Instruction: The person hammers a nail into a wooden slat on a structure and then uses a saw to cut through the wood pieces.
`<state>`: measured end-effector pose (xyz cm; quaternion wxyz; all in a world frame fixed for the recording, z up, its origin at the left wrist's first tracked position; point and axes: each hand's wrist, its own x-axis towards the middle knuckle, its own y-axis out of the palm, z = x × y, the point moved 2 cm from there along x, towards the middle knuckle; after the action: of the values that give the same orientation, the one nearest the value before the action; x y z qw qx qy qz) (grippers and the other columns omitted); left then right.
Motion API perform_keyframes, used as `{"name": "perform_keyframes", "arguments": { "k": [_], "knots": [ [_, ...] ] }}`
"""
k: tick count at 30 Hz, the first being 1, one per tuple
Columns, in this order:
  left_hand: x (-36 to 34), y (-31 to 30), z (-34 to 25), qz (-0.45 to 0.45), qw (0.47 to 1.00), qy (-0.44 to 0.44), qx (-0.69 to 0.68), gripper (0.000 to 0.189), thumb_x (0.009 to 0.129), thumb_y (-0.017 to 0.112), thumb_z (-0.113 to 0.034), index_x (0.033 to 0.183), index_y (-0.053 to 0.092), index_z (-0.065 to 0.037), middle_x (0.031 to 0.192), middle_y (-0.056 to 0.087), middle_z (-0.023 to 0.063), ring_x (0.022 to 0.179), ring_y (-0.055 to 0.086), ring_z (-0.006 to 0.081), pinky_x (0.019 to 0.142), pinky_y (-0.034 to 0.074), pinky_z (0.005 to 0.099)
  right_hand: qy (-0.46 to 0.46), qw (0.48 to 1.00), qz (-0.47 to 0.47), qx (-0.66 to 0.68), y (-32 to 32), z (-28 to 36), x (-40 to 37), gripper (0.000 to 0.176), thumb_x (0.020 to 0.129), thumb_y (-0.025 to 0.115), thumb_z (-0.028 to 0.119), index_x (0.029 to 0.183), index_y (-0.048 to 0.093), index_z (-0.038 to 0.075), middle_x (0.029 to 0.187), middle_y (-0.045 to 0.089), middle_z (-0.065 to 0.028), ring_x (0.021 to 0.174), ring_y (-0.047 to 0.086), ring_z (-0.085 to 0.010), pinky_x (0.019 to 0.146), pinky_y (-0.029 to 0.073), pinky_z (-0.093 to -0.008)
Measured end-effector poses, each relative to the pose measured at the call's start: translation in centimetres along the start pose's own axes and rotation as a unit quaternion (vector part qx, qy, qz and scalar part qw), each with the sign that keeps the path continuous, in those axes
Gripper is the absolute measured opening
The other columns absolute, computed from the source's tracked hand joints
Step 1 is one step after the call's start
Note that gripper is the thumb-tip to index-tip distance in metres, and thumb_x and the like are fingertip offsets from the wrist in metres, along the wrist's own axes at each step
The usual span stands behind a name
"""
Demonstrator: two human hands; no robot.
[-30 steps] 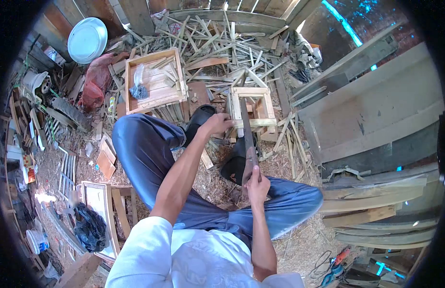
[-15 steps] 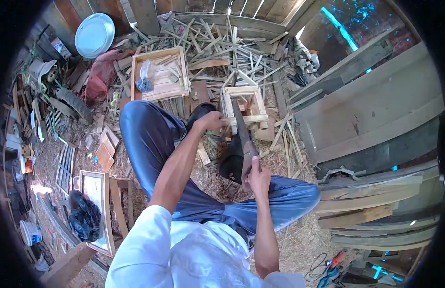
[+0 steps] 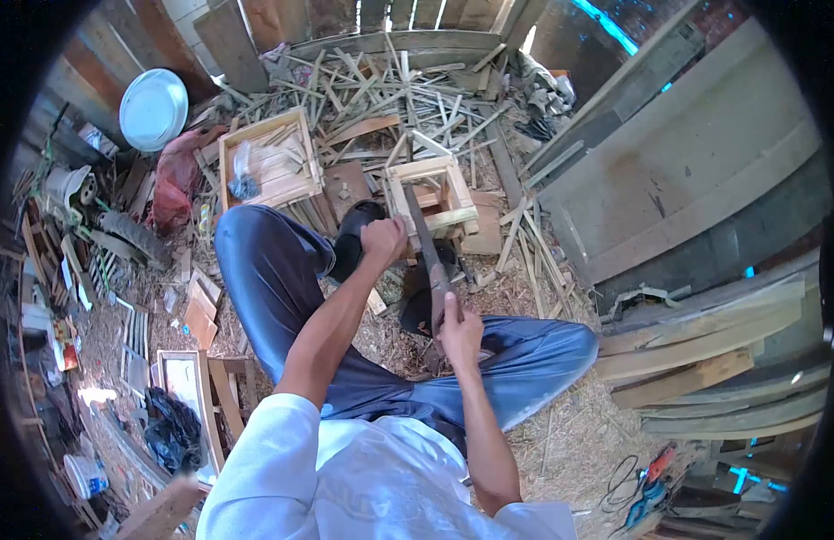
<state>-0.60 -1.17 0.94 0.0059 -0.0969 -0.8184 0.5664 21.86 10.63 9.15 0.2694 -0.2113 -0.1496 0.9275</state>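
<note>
- The right hand (image 3: pixel 459 331) is closed tight round the handle of a saw (image 3: pixel 426 254); the blade runs away from that grip, up and slightly left, to a small wooden frame (image 3: pixel 432 191).
- The left hand (image 3: pixel 385 239) is clenched on the near left corner of the frame, just beside where the blade meets the wood.
- The frame sits on the littered ground ahead of both grips, beyond a dark shoe (image 3: pixel 354 232) that lies just left of the left hand.
- By my reading the sawing is under way: the blade lies on the frame's near rail, and the frame looks whole, with no piece parted from it.
- How deep the cut runs I cannot tell; the blade and the left fist cover that spot.
- The saw's teeth and the right fingertips are too small to make out.
- Past the frame lies a heap of offcuts (image 3: pixel 408 85); further left of the left hand stands a slatted crate (image 3: pixel 260 166) holding a bag.
- Well right of the saw hand, stacked planks (image 3: pixel 696 360) are cut off by the dark edge of the view.
</note>
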Motion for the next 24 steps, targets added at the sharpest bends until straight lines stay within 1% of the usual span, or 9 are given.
{"name": "perform_keyframes", "arguments": {
  "k": [3,10,11,12,14,18,20,22,24],
  "knots": [
    [0.0,0.2,0.9,-0.053,0.997,0.029,-0.049,0.053,0.094,0.040,-0.040,0.071,0.072,-0.005,0.071,0.066,0.0219,0.067,0.066,0.0400,0.069,0.051,0.0504,-0.040,0.998,-0.028,-0.027,-0.1,-1.5,-1.0,0.060,0.096,0.054,0.047,0.061,0.057,-0.002,0.047,0.052,-0.0056,0.044,0.056,-0.0147,0.045,0.042,-0.0323],
    [-0.1,0.3,1.1,-0.114,0.988,0.081,-0.061,0.048,0.093,0.043,-0.039,0.071,0.071,-0.007,0.064,0.063,0.0214,0.058,0.063,0.0403,0.060,0.052,0.0494,-0.005,0.997,-0.071,-0.023,-2.5,-1.6,-2.0,0.059,0.098,0.053,0.044,0.060,0.056,-0.001,0.048,0.048,-0.0025,0.044,0.053,-0.0120,0.044,0.041,-0.0317],
    [0.1,0.3,1.4,-0.116,0.988,0.080,-0.061,0.048,0.093,0.043,-0.039,0.071,0.071,-0.007,0.064,0.063,0.0214,0.058,0.063,0.0403,0.060,0.052,0.0494,0.021,0.998,-0.055,-0.002,-2.9,-0.6,-2.5,0.060,0.097,0.051,0.047,0.072,0.064,-0.005,0.051,0.055,-0.0102,0.046,0.054,-0.0190,0.050,0.043,-0.0365],
    [-0.1,0.1,1.5,-0.115,0.986,0.096,-0.066,0.047,0.093,0.044,-0.038,0.071,0.071,-0.007,0.063,0.063,0.0213,0.057,0.063,0.0399,0.059,0.052,0.0494,0.022,0.998,-0.051,-0.003,-2.6,-0.6,-2.6,0.060,0.097,0.051,0.047,0.072,0.064,-0.005,0.051,0.055,-0.0102,0.046,0.054,-0.0190,0.050,0.043,-0.0365],
    [-0.2,-0.2,1.8,-0.116,0.985,0.107,-0.071,0.046,0.093,0.045,-0.037,0.071,0.071,-0.006,0.062,0.062,0.0213,0.056,0.063,0.0395,0.059,0.052,0.0495,0.005,0.993,-0.076,0.087,-2.1,-0.7,-2.9,0.056,0.099,0.052,0.040,0.058,0.052,0.002,0.047,0.047,-0.0013,0.042,0.048,-0.0101,0.042,0.039,-0.0289],
    [0.2,0.0,1.6,-0.103,0.982,0.146,-0.067,0.045,0.092,0.046,-0.035,0.066,0.068,-0.007,0.060,0.062,0.0210,0.055,0.063,0.0377,0.057,0.052,0.0485,-0.026,0.994,-0.067,0.084,-0.9,-1.6,-3.5,0.054,0.100,0.052,0.038,0.058,0.052,0.003,0.048,0.045,0.0002,0.041,0.044,-0.0083,0.041,0.035,-0.0268],
    [0.6,0.3,1.5,-0.109,0.970,0.204,-0.076,0.047,0.095,0.044,-0.031,0.063,0.066,-0.005,0.055,0.058,0.0199,0.051,0.060,0.0375,0.055,0.049,0.0491,-0.039,0.996,-0.058,0.057,-0.4,-2.1,-3.4,0.052,0.099,0.053,0.038,0.060,0.053,0.003,0.048,0.046,0.0003,0.043,0.044,-0.0083,0.042,0.035,-0.0274],
    [0.6,-0.5,0.6,-0.091,0.974,0.192,-0.083,0.049,0.094,0.045,-0.033,0.063,0.066,-0.002,0.057,0.059,0.0214,0.053,0.061,0.0387,0.057,0.050,0.0495,-0.048,0.997,-0.054,0.035,0.1,-2.0,-3.4,0.051,0.099,0.054,0.037,0.062,0.054,0.002,0.049,0.046,0.0003,0.044,0.043,-0.0083,0.043,0.035,-0.0280],
    [1.1,-0.9,0.4,-0.044,0.990,0.120,-0.064,0.048,0.092,0.046,-0.037,0.068,0.069,-0.003,0.062,0.063,0.0220,0.059,0.065,0.0388,0.060,0.053,0.0484,-0.100,0.992,-0.054,-0.051,0.6,-1.3,-2.8,0.046,0.097,0.056,0.036,0.066,0.057,0.002,0.051,0.047,0.0004,0.047,0.044,-0.0083,0.046,0.035,-0.0295]
  ]
}}
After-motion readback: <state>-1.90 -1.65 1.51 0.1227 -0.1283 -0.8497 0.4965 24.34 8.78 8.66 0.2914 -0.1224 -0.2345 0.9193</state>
